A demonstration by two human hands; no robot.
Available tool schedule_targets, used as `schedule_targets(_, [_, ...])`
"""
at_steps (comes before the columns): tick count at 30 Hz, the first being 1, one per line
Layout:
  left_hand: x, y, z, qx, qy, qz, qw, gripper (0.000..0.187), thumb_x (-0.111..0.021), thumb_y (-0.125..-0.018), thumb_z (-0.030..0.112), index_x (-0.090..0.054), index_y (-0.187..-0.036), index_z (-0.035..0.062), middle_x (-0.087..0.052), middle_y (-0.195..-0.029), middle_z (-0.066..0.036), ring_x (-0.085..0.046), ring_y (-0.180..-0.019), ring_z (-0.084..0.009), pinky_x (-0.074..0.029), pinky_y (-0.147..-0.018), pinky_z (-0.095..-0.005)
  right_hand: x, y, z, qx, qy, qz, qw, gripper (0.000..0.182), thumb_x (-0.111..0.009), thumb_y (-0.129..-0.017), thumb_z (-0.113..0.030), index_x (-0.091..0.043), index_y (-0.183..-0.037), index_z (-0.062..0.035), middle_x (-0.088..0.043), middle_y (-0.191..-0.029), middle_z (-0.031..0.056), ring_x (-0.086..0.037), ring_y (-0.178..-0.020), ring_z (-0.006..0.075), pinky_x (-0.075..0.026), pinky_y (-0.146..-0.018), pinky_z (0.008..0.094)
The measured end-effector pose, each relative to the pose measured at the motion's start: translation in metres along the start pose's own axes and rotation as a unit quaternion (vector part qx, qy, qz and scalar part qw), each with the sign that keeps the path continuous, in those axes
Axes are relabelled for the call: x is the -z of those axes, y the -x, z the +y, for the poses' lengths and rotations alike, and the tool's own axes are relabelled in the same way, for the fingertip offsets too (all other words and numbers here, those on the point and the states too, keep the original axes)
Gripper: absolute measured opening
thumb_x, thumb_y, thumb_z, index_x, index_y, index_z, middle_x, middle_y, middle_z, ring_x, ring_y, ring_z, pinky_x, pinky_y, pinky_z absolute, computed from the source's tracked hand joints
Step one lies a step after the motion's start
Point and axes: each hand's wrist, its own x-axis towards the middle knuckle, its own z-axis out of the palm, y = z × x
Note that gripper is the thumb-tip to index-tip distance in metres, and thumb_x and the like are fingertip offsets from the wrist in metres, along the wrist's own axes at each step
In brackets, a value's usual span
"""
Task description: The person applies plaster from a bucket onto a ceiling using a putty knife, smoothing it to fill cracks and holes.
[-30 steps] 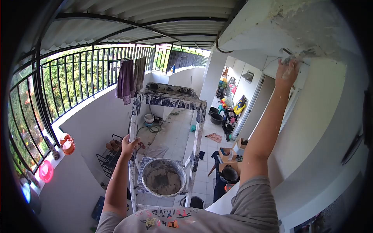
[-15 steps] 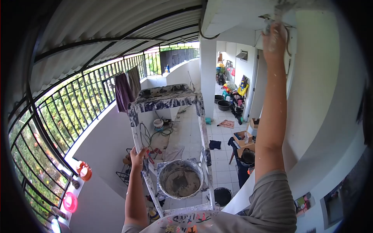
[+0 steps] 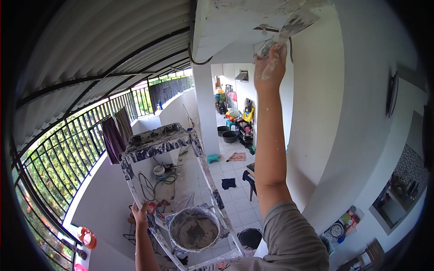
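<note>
My right hand [image 3: 270, 67] is raised overhead, closed around a plaster-smeared putty knife [image 3: 298, 21] whose blade is near the underside of the white beam [image 3: 226, 27]. Low on the left, my left hand [image 3: 140, 214] grips the side rail of a paint-spattered stepladder [image 3: 156, 147]. On a lower step of the ladder sits a round bucket [image 3: 194, 228] with grey plaster inside.
Black railing [image 3: 58, 158] runs along the left above a low white wall [image 3: 97, 198]. Beyond the ladder are a green hose [image 3: 147, 185], dark basins [image 3: 229, 137] and cloths on the tiles. A curved white wall [image 3: 316, 113] rises at right.
The view has turned right, so the ladder and bucket appear farther left. My right hand and the putty knife show lower and more fully; the left hand keeps its hold.
</note>
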Motion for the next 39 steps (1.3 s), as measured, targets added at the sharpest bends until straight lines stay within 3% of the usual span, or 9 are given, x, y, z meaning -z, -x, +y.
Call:
schedule_targets(3, [0.004,-0.006,-0.015,-0.023,-0.008,0.029,0.999,0.015,-0.069,-0.079,0.014,-0.059,-0.082,0.0035,-0.051,-0.063,-0.002,-0.05,-0.05,-0.0133,-0.039,-0.048,-0.0288,-0.006,-0.035,-0.01,0.016,0.041,-0.03,0.999,0.018,-0.061,-0.097,-0.02,-0.047,-0.108,-0.0191,-0.042,-0.104,-0.005,-0.038,-0.097,0.0154,-0.033,-0.079,0.043])
schedule_targets(4, [0.002,-0.005,-0.012,-0.017,-0.002,0.032,0.999,0.015,-0.07,-0.079,0.013,-0.059,-0.083,0.0036,-0.051,-0.063,-0.002,-0.049,-0.051,-0.0127,-0.039,-0.049,-0.0289,-0.005,-0.045,-0.004,-0.008,0.049,-0.017,0.999,0.034,-0.06,-0.097,-0.021,-0.047,-0.129,-0.0208,-0.046,-0.114,-0.0065,-0.038,-0.098,0.0113,-0.033,-0.083,0.0403])
schedule_targets(13, [-0.002,0.001,-0.001,-0.002,0.018,0.01,1.0,0.02,-0.072,-0.079,0.015,-0.059,-0.088,0.0023,-0.053,-0.066,-0.002,-0.05,-0.053,-0.0124,-0.039,-0.049,-0.0283,0.068,-0.088,0.058,-0.088,0.011,-0.137,0.987,0.04,-0.066,-0.093,-0.024,-0.048,-0.129,-0.0199,-0.048,-0.114,-0.0037,-0.042,-0.097,0.0166,-0.034,-0.077,0.0401])
schedule_targets(14, [0.001,0.0,-0.003,0.0,0.015,0.009,1.0,0.022,-0.072,-0.078,0.015,-0.059,-0.089,0.0013,-0.055,-0.067,-0.003,-0.051,-0.053,-0.0127,-0.039,-0.049,-0.0286,0.065,-0.076,0.055,-0.067,0.036,-0.081,0.994,0.023,-0.07,-0.09,-0.03,-0.051,-0.099,-0.0206,-0.043,-0.084,-0.0075,-0.04,-0.074,0.0091,-0.031,-0.071,0.0335])
schedule_targets(20, [-0.005,0.006,0.01,0.006,0.013,0.004,1.0,0.017,-0.071,-0.079,0.016,-0.058,-0.082,0.0045,-0.051,-0.064,-0.001,-0.048,-0.052,-0.0119,-0.038,-0.049,-0.0276,0.047,-0.045,0.014,0.019,0.04,-0.079,0.996,0.023,-0.07,-0.09,-0.027,-0.053,-0.103,-0.0188,-0.043,-0.084,-0.0082,-0.041,-0.073,0.0073,-0.031,-0.07,0.0308])
schedule_targets(24, [0.0,0.0,-0.003,-0.014,0.001,0.014,1.0,0.018,-0.07,-0.079,0.016,-0.058,-0.083,0.0038,-0.051,-0.063,-0.001,-0.049,-0.051,-0.0122,-0.039,-0.049,-0.0277,0.037,-0.083,0.014,0.02,0.076,-0.117,0.99,0.023,-0.07,-0.09,-0.025,-0.053,-0.105,-0.022,-0.047,-0.097,-0.007,-0.041,-0.089,0.0109,-0.034,-0.078,0.0391])
schedule_targets(32, [-0.003,0.002,0.002,-0.01,0.024,0.011,1.0,0.018,-0.07,-0.079,0.015,-0.059,-0.084,0.0026,-0.053,-0.065,-0.002,-0.05,-0.051,-0.0129,-0.039,-0.049,-0.0286,0.102,-0.072,0.087,-0.115,0.125,-0.058,0.984,0.037,-0.069,-0.091,-0.03,-0.055,-0.124,-0.0204,-0.048,-0.097,-0.0082,-0.043,-0.087,0.0093,-0.034,-0.078,0.0346])
schedule_targets(36, [-0.004,0.006,0.009,0.01,0.018,0.003,1.0,0.018,-0.07,-0.079,0.016,-0.059,-0.083,0.0028,-0.053,-0.066,-0.002,-0.05,-0.052,-0.0129,-0.039,-0.049,-0.0285,0.086,-0.051,0.058,0.045,0.093,-0.035,0.994,0.03,-0.073,-0.087,-0.026,-0.055,-0.11,-0.0208,-0.047,-0.096,-0.0096,-0.042,-0.088,0.0081,-0.034,-0.08,0.0371])
schedule_targets(39, [-0.001,-0.002,-0.004,-0.011,0.005,0.017,1.0,0.018,-0.07,-0.079,0.017,-0.059,-0.083,0.0028,-0.053,-0.066,-0.002,-0.05,-0.052,-0.0127,-0.038,-0.049,-0.0283,0.062,-0.07,0.028,0.068,0.055,-0.117,0.989,0.027,-0.072,-0.086,-0.024,-0.054,-0.107,-0.0211,-0.047,-0.096,-0.0097,-0.042,-0.087,0.0087,-0.033,-0.079,0.0364])
